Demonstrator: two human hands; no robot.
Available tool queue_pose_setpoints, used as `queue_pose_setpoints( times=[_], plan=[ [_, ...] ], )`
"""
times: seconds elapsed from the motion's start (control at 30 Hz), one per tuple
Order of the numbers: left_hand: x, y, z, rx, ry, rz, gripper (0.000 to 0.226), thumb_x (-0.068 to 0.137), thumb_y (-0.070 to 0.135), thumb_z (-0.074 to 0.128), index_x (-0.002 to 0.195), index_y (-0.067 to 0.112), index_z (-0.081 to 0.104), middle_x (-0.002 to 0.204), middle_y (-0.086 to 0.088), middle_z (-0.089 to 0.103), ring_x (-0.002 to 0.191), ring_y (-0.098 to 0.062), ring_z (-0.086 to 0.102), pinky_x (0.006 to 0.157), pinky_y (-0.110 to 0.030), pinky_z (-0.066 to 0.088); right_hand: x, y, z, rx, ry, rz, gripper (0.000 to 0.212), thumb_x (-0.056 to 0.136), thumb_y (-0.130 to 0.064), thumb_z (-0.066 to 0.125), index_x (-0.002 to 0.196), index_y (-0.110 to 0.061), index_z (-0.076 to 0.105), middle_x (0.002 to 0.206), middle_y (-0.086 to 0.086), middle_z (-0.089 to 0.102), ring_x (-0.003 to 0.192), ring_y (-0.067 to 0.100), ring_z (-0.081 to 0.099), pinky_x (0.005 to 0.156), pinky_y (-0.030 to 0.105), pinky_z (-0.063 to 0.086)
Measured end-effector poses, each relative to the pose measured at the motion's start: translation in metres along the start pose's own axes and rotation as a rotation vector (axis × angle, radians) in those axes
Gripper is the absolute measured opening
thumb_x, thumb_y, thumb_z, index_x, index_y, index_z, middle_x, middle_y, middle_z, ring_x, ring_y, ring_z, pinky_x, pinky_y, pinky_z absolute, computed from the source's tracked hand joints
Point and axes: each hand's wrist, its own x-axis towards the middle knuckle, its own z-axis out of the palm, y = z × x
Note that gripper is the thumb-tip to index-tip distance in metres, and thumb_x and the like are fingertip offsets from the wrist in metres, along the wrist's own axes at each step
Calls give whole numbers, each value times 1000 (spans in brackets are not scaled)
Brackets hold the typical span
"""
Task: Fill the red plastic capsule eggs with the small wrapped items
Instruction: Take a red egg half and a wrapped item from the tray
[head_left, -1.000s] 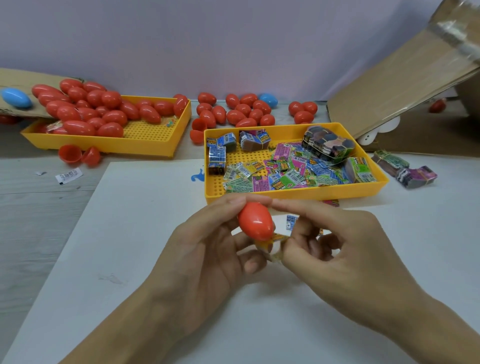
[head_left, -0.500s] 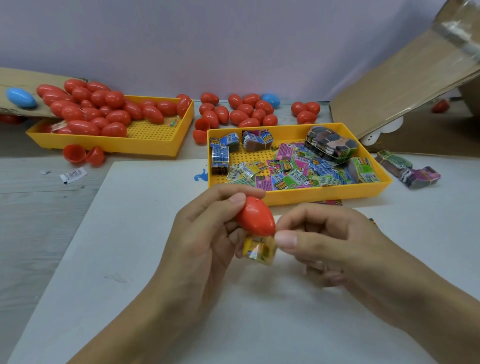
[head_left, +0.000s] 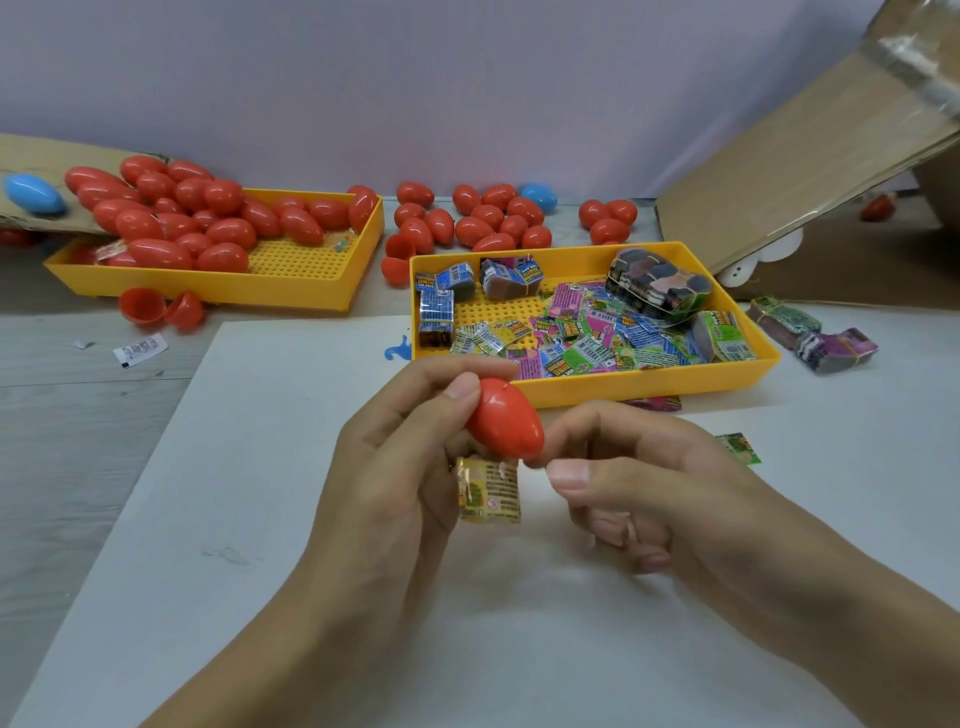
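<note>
My left hand grips a closed red capsule egg between thumb and forefinger, above the white board. A small yellow wrapped packet is tucked under the egg against the same hand's lower fingers. My right hand is curled, and its thumb and forefinger tips pinch the egg's right end. Just beyond the hands stands a yellow tray with several colourful wrapped items.
A second yellow tray at the back left is heaped with red eggs. More red eggs lie against the wall, and open egg halves sit before the left tray. Banded packet bundles and a cardboard flap are at the right. A loose packet lies beside my right hand.
The yellow packet passed from my right hand's fingers to my left hand, under the egg. My right hand let it go and its fingertips came to the egg's end.
</note>
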Motion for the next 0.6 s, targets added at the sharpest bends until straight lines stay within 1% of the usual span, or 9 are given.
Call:
queue_pose_setpoints(
  times=[0.07, 0.1, 0.2, 0.3, 0.37, 0.47, 0.6],
  plan=[
    [0, 0, -1, 16, 9, 16, 24, 82, 22, 55, 83, 18, 78, 64, -2, 60, 51, -6, 57, 46, -16, 46, -1, 1, 1, -20, 3, -12, 25, 61, -43, 72, 78, -25, 71, 56, -11, 47, 48, 4, 38, 42, 14, 28],
    [1, 0, -1, 36, 10, 22, 23, 83, 22, 55, 84, 19, 78, 65, -3, 60, 53, -7, 57, 47, -17, 47, -1, 1, 2, -40, 9, -30, 24, 62, -44, 72, 78, -26, 71, 57, -13, 48, 48, 3, 39, 42, 13, 30],
    [0, -3, -1, 112, 22, 60, 22, 84, 26, 55, 87, 22, 77, 71, -8, 60, 61, -15, 58, 51, -22, 48, -2, 7, 4, -156, 76, -142, 21, 69, -40, 77, 87, -33, 70, 70, -15, 49, 53, 3, 42, 47, 13, 34],
    [-2, -5, -1, 168, 68, 115, 22, 87, 28, 54, 89, 27, 76, 72, -4, 62, 61, -17, 57, 52, -23, 47, -3, 13, 5, -377, 166, -289, 42, 67, -49, 78, 107, -42, 66, 84, -14, 52, 58, 5, 43, 51, 16, 37],
    [-3, -4, -1, 156, 78, 128, 22, 89, 28, 53, 92, 26, 75, 73, -5, 65, 59, -18, 60, 51, -23, 48, -4, 14, 7, -486, 169, -357, 49, 67, -52, 79, 114, -48, 64, 88, -12, 52, 59, 6, 46, 51, 15, 36],
    [-3, -3, -1, 124, 86, 109, 22, 88, 28, 54, 94, 24, 75, 76, -8, 67, 56, -20, 61, 48, -24, 49, -5, 14, 8, -518, 145, -416, 49, 65, -46, 85, 111, -48, 68, 85, -10, 53, 60, 6, 47, 51, 15, 37],
    [-2, -4, -1, 128, 97, 95, 22, 86, 29, 54, 91, 26, 75, 77, -6, 68, 58, -19, 61, 47, -22, 48, -7, 12, 10, -523, 169, -485, 41, 68, -35, 87, 106, -39, 74, 81, -10, 54, 60, 6, 48, 51, 14, 35]
  ],
)
